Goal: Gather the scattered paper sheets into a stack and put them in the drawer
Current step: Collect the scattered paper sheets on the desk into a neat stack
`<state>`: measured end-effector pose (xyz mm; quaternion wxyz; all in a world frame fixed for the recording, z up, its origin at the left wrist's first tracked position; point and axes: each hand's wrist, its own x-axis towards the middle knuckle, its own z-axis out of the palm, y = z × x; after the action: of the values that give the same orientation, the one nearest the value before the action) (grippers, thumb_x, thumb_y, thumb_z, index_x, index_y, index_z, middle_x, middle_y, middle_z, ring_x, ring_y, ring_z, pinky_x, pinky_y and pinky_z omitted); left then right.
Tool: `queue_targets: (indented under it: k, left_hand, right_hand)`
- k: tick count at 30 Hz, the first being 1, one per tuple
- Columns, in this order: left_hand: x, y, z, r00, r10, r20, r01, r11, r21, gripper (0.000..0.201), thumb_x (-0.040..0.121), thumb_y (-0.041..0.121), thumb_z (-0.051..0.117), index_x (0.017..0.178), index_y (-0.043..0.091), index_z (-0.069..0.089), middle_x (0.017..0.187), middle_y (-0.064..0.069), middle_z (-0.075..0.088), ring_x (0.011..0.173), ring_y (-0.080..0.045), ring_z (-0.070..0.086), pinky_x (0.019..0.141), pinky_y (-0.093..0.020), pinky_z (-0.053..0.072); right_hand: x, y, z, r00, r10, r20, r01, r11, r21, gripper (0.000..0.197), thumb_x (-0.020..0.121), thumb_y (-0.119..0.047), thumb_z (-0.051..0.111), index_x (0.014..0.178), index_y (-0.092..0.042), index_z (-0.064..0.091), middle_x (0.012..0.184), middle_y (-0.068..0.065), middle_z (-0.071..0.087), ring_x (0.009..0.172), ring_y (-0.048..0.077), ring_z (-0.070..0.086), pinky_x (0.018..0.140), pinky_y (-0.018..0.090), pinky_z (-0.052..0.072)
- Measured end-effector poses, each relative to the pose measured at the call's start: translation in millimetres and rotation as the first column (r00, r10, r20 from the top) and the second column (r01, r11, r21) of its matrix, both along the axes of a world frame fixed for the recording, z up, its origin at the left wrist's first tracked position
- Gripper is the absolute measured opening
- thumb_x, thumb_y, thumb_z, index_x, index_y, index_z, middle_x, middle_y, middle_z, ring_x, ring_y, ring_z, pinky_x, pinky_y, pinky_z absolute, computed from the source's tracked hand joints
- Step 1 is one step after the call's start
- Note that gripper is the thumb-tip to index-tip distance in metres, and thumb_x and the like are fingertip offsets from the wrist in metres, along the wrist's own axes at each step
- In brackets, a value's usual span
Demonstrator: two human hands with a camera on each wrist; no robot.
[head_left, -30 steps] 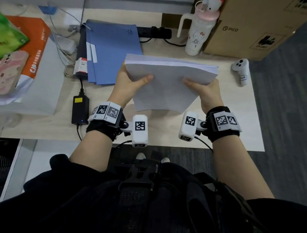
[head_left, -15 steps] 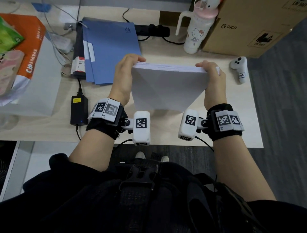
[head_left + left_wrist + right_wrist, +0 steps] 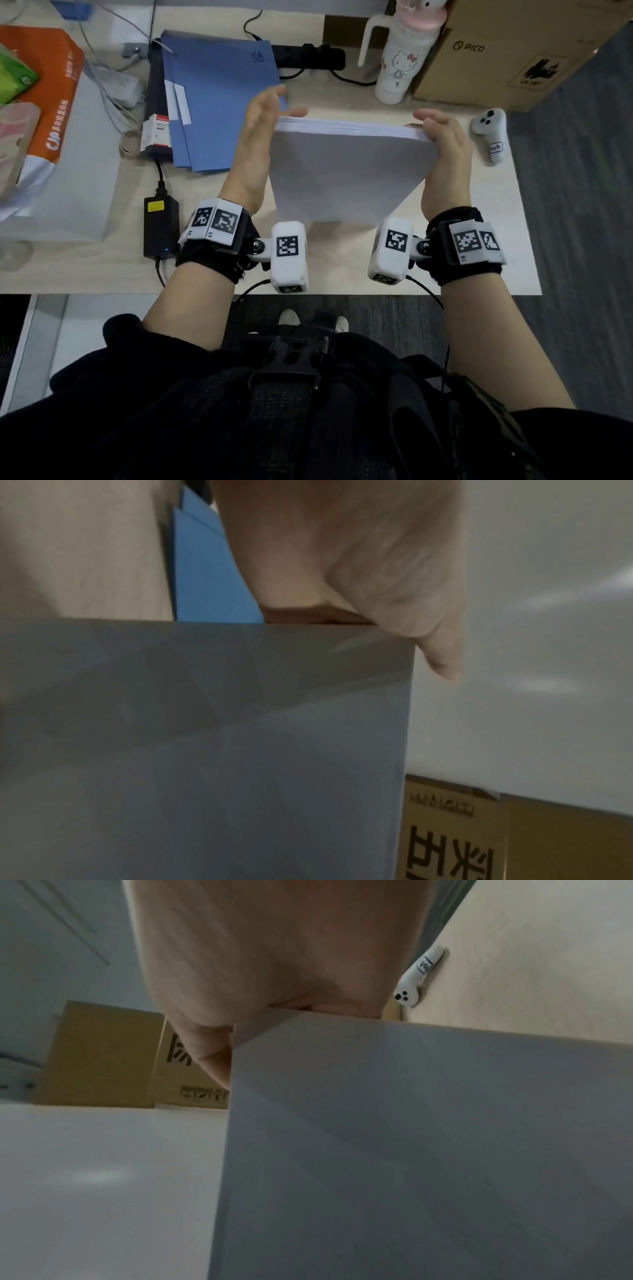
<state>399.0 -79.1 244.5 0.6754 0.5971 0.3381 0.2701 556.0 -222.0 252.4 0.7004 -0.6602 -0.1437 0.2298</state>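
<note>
Two hands on one stack | left hand flat-fingered against its left edge, right hand pinching its right edge | paper stack upright mid-frame, bottom edge apparently on surface | step: squaring edges | next: needs drawer, unseen

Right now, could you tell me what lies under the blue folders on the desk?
A dark, book-like item shows along the left edge of the blue folders, with a red-and-white label at its near end. The folders cover the rest of it, so its full shape cannot be seen.
</note>
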Motion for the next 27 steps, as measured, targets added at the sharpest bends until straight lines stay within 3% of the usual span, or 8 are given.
queue_targets:
  k: [2,5,10,12,16,19,24,27]
  left_hand:
    - [-3.0,-2.1,-0.3,0.999,-0.029,-0.026,0.03,0.997,0.074,0.062,0.071,0.072,0.054,0.123,0.041,0.042,0.119,0.009,0.062,0.113,-0.01,0.055,0.091,-0.02,0.044]
    - [-2.1,-3.6,-6.8,0.992,-0.087,-0.09,0.103,0.976,0.192,0.066,0.068,0.034,0.081,0.124,0.022,0.048,0.117,0.005,0.058,0.104,-0.007,0.058,0.086,-0.018,0.048]
    - [-4.6,7.5,-4.6,0.996,-0.041,-0.084,0.055,0.982,0.18,0.03,0.073,0.012,0.078,0.09,0.025,0.056,0.089,0.01,0.061,0.075,0.008,0.058,0.068,-0.012,0.047]
    - [-4.7,9.3,-4.3,0.995,-0.059,-0.081,0.072,0.981,0.181,0.028,0.073,0.006,0.077,0.08,0.025,0.057,0.082,0.013,0.06,0.069,0.01,0.057,0.064,-0.01,0.045]
    - [0.3,12.6,-5.2,0.993,-0.098,-0.07,0.108,0.983,0.15,0.031,0.069,0.001,0.079,0.068,0.021,0.055,0.06,0.02,0.06,0.062,0.006,0.055,0.06,-0.012,0.044]
    - [-2.1,20.0,-7.4,0.991,-0.129,-0.045,0.134,0.983,0.123,0.032,0.067,-0.002,0.078,0.068,0.019,0.054,0.058,0.02,0.06,0.063,0.003,0.056,0.061,-0.014,0.044]
    - [2.2,20.6,-11.2,0.98,-0.184,-0.081,0.19,0.98,0.065,0.022,0.064,0.007,0.078,0.073,0.025,0.067,0.068,0.018,0.069,0.073,0.001,0.064,0.074,-0.018,0.052]
    - [3.7,25.0,-13.6,0.973,-0.211,-0.097,0.217,0.975,0.049,0.034,0.071,-0.004,0.074,0.063,0.029,0.072,0.066,0.019,0.07,0.07,0.005,0.064,0.071,-0.014,0.051]
  right_hand:
    - [-1.2,-0.1,-0.1,0.999,-0.016,0.035,0.016,1.0,-0.019,0.02,0.074,-0.029,0.056,0.085,-0.014,0.064,0.074,-0.016,0.064,0.077,-0.002,0.056,0.073,0.016,0.038]
    - [-4.3,2.7,-1.7,0.999,-0.015,0.044,0.017,1.0,-0.023,0.008,0.073,-0.023,0.061,0.067,-0.019,0.063,0.071,-0.011,0.062,0.071,0.002,0.054,0.066,0.016,0.039]
    - [0.7,6.6,-2.1,0.998,-0.017,0.059,0.019,0.999,-0.026,0.035,0.077,-0.027,0.067,0.046,-0.026,0.052,0.051,-0.014,0.047,0.055,0.005,0.043,0.057,0.018,0.033]
    - [1.6,4.6,-4.1,0.997,-0.032,0.063,0.035,0.998,-0.05,0.036,0.075,-0.03,0.067,0.044,-0.025,0.051,0.052,-0.012,0.049,0.055,0.004,0.044,0.057,0.015,0.033]
    - [2.5,8.2,-2.5,0.997,-0.066,0.046,0.068,0.997,-0.037,0.028,0.069,-0.017,0.06,0.044,-0.022,0.049,0.05,-0.013,0.047,0.053,0.001,0.041,0.048,0.009,0.03]
    - [7.9,8.5,-1.9,0.997,-0.048,0.066,0.05,0.998,-0.037,0.03,0.076,-0.016,0.062,0.048,-0.018,0.052,0.05,-0.014,0.053,0.054,0.0,0.046,0.051,0.01,0.033]
    - [9.6,6.9,-10.7,0.997,0.03,0.064,-0.028,0.999,-0.04,0.04,0.077,-0.037,0.067,0.052,-0.013,0.048,0.05,-0.006,0.042,0.054,0.007,0.04,0.054,0.014,0.03]
    - [14.6,5.8,-13.6,0.996,0.072,0.061,-0.068,0.996,-0.064,0.062,0.058,-0.069,0.073,0.056,-0.012,0.05,0.062,0.006,0.048,0.062,0.015,0.042,0.059,0.022,0.03]
